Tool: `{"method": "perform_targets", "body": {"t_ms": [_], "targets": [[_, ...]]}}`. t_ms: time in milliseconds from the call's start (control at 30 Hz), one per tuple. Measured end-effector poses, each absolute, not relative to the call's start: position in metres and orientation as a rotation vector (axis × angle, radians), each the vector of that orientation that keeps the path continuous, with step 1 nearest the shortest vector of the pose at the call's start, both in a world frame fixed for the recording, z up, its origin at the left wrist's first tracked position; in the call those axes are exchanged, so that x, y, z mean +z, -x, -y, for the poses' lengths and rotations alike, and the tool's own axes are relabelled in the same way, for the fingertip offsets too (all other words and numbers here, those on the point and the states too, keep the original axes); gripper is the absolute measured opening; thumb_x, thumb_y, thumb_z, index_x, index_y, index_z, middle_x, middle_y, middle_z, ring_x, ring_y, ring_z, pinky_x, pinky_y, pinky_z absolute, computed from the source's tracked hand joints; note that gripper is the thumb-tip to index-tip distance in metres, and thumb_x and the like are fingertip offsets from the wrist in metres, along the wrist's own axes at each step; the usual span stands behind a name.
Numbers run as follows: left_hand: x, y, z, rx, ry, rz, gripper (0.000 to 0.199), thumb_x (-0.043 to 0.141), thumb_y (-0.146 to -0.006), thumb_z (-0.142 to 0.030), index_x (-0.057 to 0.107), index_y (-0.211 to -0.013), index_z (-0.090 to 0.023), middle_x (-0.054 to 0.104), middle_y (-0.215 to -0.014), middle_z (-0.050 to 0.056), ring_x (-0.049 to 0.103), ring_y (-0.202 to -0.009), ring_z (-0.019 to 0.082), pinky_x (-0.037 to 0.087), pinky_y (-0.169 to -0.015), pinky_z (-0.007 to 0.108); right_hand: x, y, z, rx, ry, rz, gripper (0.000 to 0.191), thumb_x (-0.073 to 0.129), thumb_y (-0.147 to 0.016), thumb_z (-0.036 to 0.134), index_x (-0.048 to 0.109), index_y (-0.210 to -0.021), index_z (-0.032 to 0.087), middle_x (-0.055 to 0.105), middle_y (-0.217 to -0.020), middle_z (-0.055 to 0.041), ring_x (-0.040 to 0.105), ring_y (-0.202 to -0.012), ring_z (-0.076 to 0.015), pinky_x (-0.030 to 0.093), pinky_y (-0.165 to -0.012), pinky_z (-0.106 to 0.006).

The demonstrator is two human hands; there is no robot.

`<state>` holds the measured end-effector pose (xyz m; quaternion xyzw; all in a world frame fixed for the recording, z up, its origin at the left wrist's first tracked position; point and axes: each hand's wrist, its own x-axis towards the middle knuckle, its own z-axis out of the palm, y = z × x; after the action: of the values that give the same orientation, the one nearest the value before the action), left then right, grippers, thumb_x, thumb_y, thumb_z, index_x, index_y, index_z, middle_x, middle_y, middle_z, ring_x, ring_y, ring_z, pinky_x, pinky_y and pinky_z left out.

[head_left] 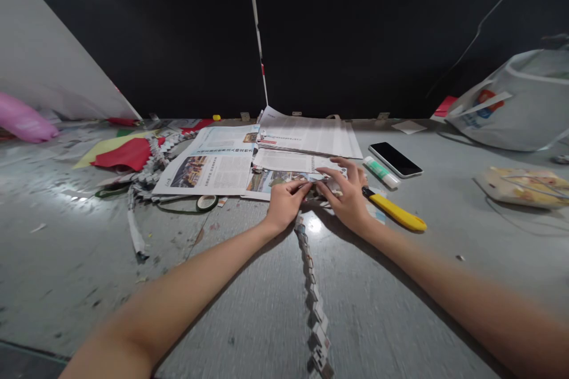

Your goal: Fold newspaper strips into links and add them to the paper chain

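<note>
A chain of small folded paper links (316,314) runs down the table's middle toward me, its far end reaching under my fingers. My left hand (287,206) is closed in a pinch at that end. Thumb and forefinger of my right hand (349,198) come together right beside the left fingertips, its other fingers raised and spread. Whatever small piece lies between the right fingertips is too hidden to make out. Just beyond both hands lie newspaper sheets (213,160) with pictures and print. Close to my right wrist rests a yellow utility knife (395,211).
Right of the papers are a glue stick (381,172) and a phone (395,159). Farther right stand a white bag (515,106) and a yellowish packet (524,186). At left are a roll of tape (207,203), red paper (124,156) and a heap of folded paper chains (155,169). A dark panel rises behind.
</note>
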<state>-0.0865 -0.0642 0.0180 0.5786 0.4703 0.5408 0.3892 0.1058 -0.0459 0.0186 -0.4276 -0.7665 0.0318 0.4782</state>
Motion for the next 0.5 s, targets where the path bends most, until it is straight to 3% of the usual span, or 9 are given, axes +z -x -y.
{"method": "perform_targets", "body": {"t_ms": [100,367,500], "targets": [[0.019,0.086,0.067,1.334,-1.514,-1.14,0.03,0.078,-0.097,-0.048,0.089,-0.104,-0.021,0.086,-0.107,0.009,0.08,-0.103,0.028,0.063,-0.098,0.043,0.019,-0.105,0.05,0.063,1.008,1.945,0.017,0.063,-0.109,0.034,0.08,-0.114,0.031,0.06,-0.153,-0.0108,0.051,-0.136,-0.0387,0.041,-0.115,-0.062],[0.018,0.087,0.063,1.381,-1.415,-1.207,0.04,0.08,-0.092,-0.055,0.09,-0.097,-0.016,0.084,-0.093,0.01,0.075,-0.087,0.025,0.058,-0.082,0.035,0.009,-0.114,0.025,0.271,1.146,1.619,0.025,0.07,-0.101,0.041,0.081,-0.085,0.024,0.072,-0.125,-0.0122,0.063,-0.118,-0.0345,0.045,-0.109,-0.059],[0.018,0.089,0.061,1.402,-1.34,-1.203,0.043,0.083,-0.088,-0.058,0.089,-0.096,-0.016,0.083,-0.091,0.01,0.072,-0.081,0.022,0.055,-0.076,0.032,0.004,-0.12,0.015,0.404,1.142,1.379,0.029,0.072,-0.097,0.049,0.077,-0.089,0.022,0.072,-0.114,-0.0131,0.067,-0.108,-0.0313,0.055,-0.086,-0.046]]}}
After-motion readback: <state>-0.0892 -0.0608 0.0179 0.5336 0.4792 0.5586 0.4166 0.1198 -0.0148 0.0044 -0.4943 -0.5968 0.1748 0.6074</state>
